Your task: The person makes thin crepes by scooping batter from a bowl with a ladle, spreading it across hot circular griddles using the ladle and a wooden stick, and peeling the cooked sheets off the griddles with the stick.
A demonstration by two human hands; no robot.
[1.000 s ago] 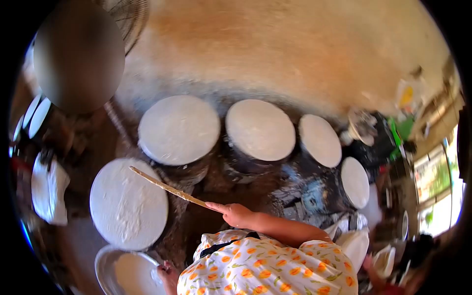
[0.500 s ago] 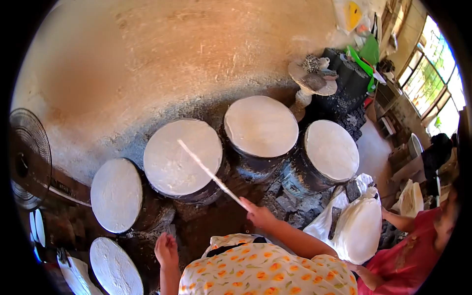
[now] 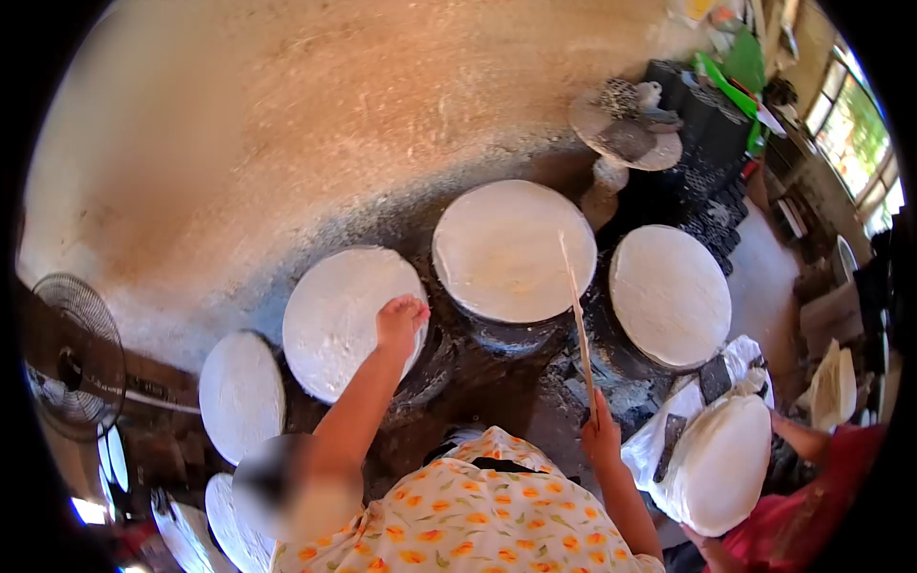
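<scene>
My right hand (image 3: 602,436) grips the lower end of a long thin wooden stick (image 3: 579,325). The stick's tip lies over the white round top (image 3: 497,244) of the middle dark drum. My left hand (image 3: 402,322) is at the right rim of another white round top (image 3: 334,320), its fingers curled together. Whatever those fingers pinch, if anything, is hidden. To the right of the stick is a third white round top (image 3: 669,296) on a dark drum.
More white discs (image 3: 243,396) stand at the left, near a fan (image 3: 78,349). A person in a red shirt (image 3: 793,492) on the right holds a thick white round stack (image 3: 721,463) by plastic wrapping. A pedestal (image 3: 604,196) and black cylindrical blocks (image 3: 702,119) stand behind.
My left hand has risen forward to the rim of the left-hand drum top. The stick in my right hand has swung right, from that top to the middle one. The view has shifted slightly.
</scene>
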